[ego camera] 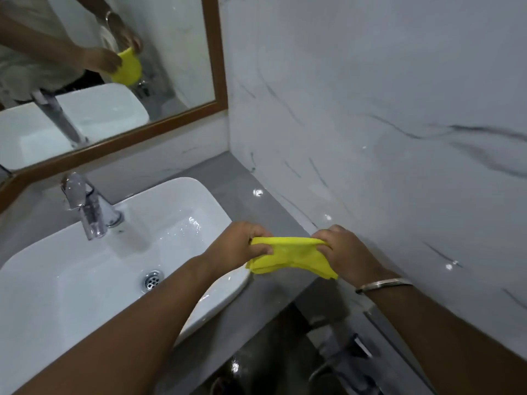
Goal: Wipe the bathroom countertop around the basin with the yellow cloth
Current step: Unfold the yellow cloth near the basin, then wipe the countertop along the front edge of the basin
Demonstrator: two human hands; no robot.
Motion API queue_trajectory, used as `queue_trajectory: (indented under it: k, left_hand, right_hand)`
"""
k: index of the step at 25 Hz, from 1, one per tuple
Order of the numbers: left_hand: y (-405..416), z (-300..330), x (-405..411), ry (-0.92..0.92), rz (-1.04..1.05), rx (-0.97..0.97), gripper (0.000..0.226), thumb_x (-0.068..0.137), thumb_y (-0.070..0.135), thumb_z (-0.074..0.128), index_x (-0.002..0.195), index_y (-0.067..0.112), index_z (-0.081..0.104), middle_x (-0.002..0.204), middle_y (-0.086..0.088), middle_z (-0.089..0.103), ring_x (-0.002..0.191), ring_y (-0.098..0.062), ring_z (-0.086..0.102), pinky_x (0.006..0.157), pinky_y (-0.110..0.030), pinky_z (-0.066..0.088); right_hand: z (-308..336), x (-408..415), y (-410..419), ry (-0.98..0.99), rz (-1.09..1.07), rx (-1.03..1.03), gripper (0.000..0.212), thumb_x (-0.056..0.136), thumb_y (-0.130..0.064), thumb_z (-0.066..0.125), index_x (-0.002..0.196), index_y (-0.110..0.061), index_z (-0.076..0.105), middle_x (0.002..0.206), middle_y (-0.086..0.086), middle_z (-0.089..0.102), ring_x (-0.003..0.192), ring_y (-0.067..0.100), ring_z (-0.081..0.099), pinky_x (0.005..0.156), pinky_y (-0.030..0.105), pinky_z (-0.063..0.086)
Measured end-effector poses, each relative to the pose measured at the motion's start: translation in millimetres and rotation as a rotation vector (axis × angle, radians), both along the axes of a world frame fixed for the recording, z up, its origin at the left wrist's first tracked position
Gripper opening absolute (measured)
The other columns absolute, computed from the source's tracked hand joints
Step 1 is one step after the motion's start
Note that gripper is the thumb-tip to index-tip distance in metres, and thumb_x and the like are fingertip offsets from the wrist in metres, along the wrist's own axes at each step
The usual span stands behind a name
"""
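Yellow cloth (291,256) hangs bunched between my two hands above the right end of the grey worktop (236,178), just past the rim of the white basin (182,192), with my left hand (239,243) clenched on its left end and my right hand (345,252) clenched on its right end, so each grip is closed on the fabric. A metal bangle (383,284) sits on my right wrist, the chrome tap (88,206) stands at the back of the basin, and the wood-framed mirror (216,52) reflects both hands with the cloth.
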State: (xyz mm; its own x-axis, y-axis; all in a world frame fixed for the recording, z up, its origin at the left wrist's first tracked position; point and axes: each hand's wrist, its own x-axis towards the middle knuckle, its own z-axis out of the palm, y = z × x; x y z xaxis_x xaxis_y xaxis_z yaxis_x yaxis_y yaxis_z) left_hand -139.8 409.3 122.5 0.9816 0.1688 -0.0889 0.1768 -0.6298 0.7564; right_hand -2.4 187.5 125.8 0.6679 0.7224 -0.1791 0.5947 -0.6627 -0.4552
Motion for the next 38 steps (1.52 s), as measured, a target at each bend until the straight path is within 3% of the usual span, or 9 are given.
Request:
queue_trajectory:
  k: [6,10,14,18,21,28,32,34,38]
  left_hand:
    - [45,-51,61,0.047,0.020,-0.003,0.026,0.089,0.027,0.067,0.111,0.014,0.071,0.100,-0.002,0.069,0.089,-0.016,0.060,0.068,-0.013,0.036]
    - [52,-76,100,0.224,0.056,0.138,0.023,0.092,0.031,0.062,0.108,0.016,0.069,0.104,-0.005,0.069,0.095,-0.020,0.061,0.079,-0.027,0.042]
    - [48,-69,68,0.020,0.215,0.414,0.041,0.090,0.033,0.043,0.118,0.012,0.064,0.117,-0.011,0.068,0.110,-0.034,0.062,0.091,-0.043,0.049]
    - [28,-67,-2,0.114,0.197,0.420,0.088,0.090,0.065,0.044,0.155,0.011,0.018,0.164,-0.010,0.015,0.151,-0.031,0.009,0.120,-0.046,0.013]
    - [12,-86,-9,0.159,0.100,0.417,0.106,0.083,0.076,0.042,0.155,0.013,-0.004,0.164,-0.007,-0.012,0.151,-0.025,-0.015,0.122,-0.047,-0.001]
    - [5,-107,-8,0.053,0.157,0.345,0.108,0.078,0.046,0.059,0.154,0.005,-0.005,0.163,-0.014,-0.014,0.151,-0.032,-0.012,0.121,-0.054,-0.001]
    - [9,-107,-7,0.065,0.126,0.361,0.113,0.073,0.049,0.061,0.154,0.009,-0.008,0.164,-0.011,-0.017,0.151,-0.029,-0.014,0.120,-0.055,0.001]
    - [12,-106,-6,0.090,0.106,0.365,0.115,0.074,0.053,0.061,0.154,0.012,-0.010,0.164,-0.008,-0.017,0.150,-0.027,-0.016,0.120,-0.053,0.000]
    - [16,-103,-10,0.062,0.096,0.330,0.112,0.076,0.052,0.059,0.154,0.013,-0.012,0.163,-0.007,-0.022,0.150,-0.029,-0.017,0.119,-0.054,-0.003]
  right_hand:
    - [-46,25,41,0.108,-0.183,0.030,0.034,0.082,-0.003,0.057,0.113,-0.017,0.059,0.104,0.010,0.068,0.098,0.030,0.061,0.076,0.030,0.041]
    - [-99,49,53,0.103,-0.132,-0.103,0.033,0.086,-0.008,0.049,0.117,-0.017,0.056,0.108,0.014,0.066,0.099,0.033,0.059,0.078,0.033,0.043]
    - [-136,63,61,-0.086,-0.007,-0.304,0.040,0.081,-0.024,0.045,0.118,-0.011,0.052,0.117,0.018,0.061,0.106,0.038,0.057,0.083,0.041,0.047]
    - [-166,63,74,-0.273,0.261,-0.276,0.068,0.079,-0.033,0.063,0.139,-0.013,0.039,0.145,0.022,0.040,0.129,0.044,0.041,0.097,0.049,0.044]
    - [-187,62,96,-0.270,0.323,-0.279,0.070,0.083,-0.047,0.048,0.144,-0.017,0.032,0.150,0.022,0.033,0.133,0.047,0.034,0.103,0.053,0.037]
    - [-212,94,171,-0.246,0.254,-0.301,0.065,0.089,-0.040,0.030,0.146,-0.010,0.027,0.152,0.028,0.024,0.136,0.048,0.026,0.108,0.055,0.028]
    - [-220,84,259,-0.267,0.528,-0.294,0.065,0.094,-0.037,0.032,0.151,-0.018,0.007,0.157,0.024,0.003,0.143,0.044,0.007,0.115,0.052,0.010]
    - [-225,51,234,-0.251,0.720,-0.215,0.064,0.093,-0.040,0.026,0.149,-0.018,0.005,0.157,0.022,0.010,0.143,0.041,0.012,0.115,0.056,0.015]
    - [-225,41,130,-0.300,0.834,-0.039,0.062,0.091,-0.036,0.042,0.148,-0.019,0.023,0.154,0.018,0.025,0.140,0.039,0.026,0.110,0.054,0.028]
